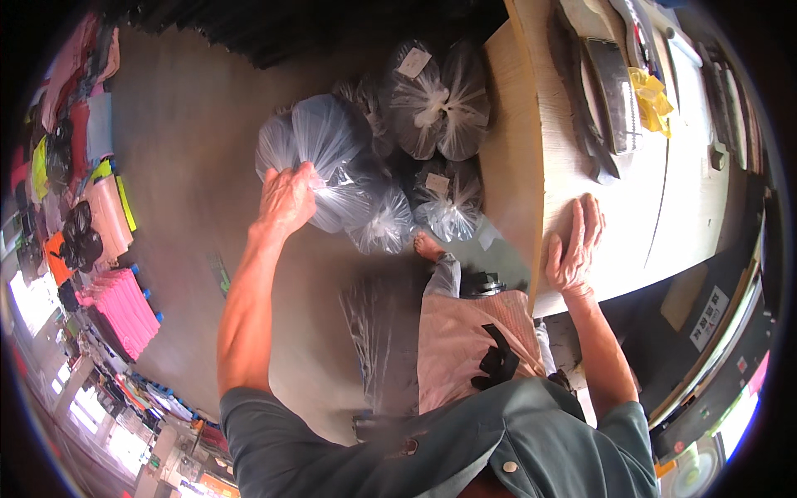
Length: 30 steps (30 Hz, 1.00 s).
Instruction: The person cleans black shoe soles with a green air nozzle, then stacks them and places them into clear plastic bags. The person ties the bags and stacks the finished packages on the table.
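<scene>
My left hand is closed on the gathered neck of a filled clear plastic bag, which bulges out beyond my fingers. What the bag contains is hard to make out through the plastic. My right hand lies flat near the edge of a pale wooden table, fingers stretched out, holding nothing. Just past the held bag, more tied plastic bags with dark contents sit on the floor: a large one with a white label, and a smaller one beside the table, also labelled.
Dark fabric pieces and a yellow wrapper lie on the table. A bare foot is close to the bags. Flat plastic sheeting lies on the floor. Along the left stand stacks of coloured cloth, including a pink pile.
</scene>
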Motion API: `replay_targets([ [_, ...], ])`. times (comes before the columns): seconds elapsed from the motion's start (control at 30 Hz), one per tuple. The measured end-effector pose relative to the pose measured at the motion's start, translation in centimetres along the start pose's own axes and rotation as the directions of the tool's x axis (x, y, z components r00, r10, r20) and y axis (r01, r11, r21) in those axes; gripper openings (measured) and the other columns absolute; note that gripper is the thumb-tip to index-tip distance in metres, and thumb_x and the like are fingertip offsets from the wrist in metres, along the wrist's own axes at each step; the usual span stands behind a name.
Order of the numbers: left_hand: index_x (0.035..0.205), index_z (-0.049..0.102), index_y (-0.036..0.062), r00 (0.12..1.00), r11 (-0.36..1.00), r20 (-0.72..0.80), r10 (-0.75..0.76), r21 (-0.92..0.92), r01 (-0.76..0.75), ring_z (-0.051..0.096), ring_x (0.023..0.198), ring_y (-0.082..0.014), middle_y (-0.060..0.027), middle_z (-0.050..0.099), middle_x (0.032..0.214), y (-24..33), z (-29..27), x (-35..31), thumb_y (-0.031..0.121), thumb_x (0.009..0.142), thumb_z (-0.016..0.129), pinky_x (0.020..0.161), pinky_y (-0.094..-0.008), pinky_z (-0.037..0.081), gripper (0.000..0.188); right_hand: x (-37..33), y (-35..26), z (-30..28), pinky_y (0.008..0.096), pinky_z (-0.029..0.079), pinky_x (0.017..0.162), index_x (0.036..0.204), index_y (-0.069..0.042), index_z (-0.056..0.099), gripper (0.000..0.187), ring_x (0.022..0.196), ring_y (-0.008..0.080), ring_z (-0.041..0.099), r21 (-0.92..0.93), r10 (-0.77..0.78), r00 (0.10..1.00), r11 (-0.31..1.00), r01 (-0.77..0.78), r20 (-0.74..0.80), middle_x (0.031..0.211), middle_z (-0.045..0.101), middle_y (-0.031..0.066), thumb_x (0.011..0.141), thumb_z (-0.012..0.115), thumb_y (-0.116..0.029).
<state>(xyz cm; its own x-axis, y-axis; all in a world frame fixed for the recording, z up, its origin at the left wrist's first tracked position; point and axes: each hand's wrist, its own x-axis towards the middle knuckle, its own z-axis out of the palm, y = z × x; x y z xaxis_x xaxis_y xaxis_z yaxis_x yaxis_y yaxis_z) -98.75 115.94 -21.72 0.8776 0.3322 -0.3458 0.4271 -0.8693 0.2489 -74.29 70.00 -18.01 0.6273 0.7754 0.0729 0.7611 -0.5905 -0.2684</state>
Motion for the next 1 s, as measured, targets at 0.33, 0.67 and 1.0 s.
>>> replay_targets([
  [0.33, 0.118, 0.060, 0.0080, 0.994, 0.995, -0.106, 0.014, -0.101, -0.025, 0.070, 0.099, -0.0357, -0.0153, 0.075, 0.097, -0.8, 6.3, 12.5, 0.005, 0.084, 0.065, 0.092, -0.0472, 0.043, 0.034, 0.0, 0.0, -0.2, 0.0646, 0.017, 0.124, 0.156, 0.004, 0.037, 0.075, 0.149, 0.0521, 0.032, 0.033, 0.059, 0.997, 0.998, -0.061, 0.050, 0.160, 0.032, 0.0351, 0.093, 0.059, -0.030],
  [0.67, 0.126, 0.059, 0.0074, 0.998, 0.997, 0.023, -0.056, -0.055, 0.057, 0.069, 0.106, -0.0388, -0.0227, 0.074, 0.110, 0.9, 9.2, 17.8, 0.014, 0.092, 0.063, 0.098, -0.0516, 0.044, 0.035, -0.2, -0.1, -0.1, 0.0639, 0.017, 0.124, 0.156, 0.003, 0.038, 0.074, 0.150, 0.0517, 0.030, 0.038, 0.077, 0.996, 0.996, -0.079, 0.051, 0.161, 0.032, 0.0342, 0.096, 0.057, -0.034],
  [1.0, 0.130, 0.060, 0.0105, 0.986, 0.986, 0.021, -0.166, 0.029, 0.165, 0.063, 0.119, -0.0356, -0.0186, 0.071, 0.120, -1.4, 7.8, 15.6, 0.007, 0.090, 0.065, 0.104, -0.0498, 0.043, 0.041, 0.0, -0.3, -0.3, 0.0633, 0.017, 0.125, 0.154, 0.007, 0.040, 0.073, 0.149, 0.0519, 0.032, 0.031, 0.072, 0.997, 0.997, -0.073, 0.039, 0.160, 0.034, 0.0359, 0.093, 0.057, -0.028],
])
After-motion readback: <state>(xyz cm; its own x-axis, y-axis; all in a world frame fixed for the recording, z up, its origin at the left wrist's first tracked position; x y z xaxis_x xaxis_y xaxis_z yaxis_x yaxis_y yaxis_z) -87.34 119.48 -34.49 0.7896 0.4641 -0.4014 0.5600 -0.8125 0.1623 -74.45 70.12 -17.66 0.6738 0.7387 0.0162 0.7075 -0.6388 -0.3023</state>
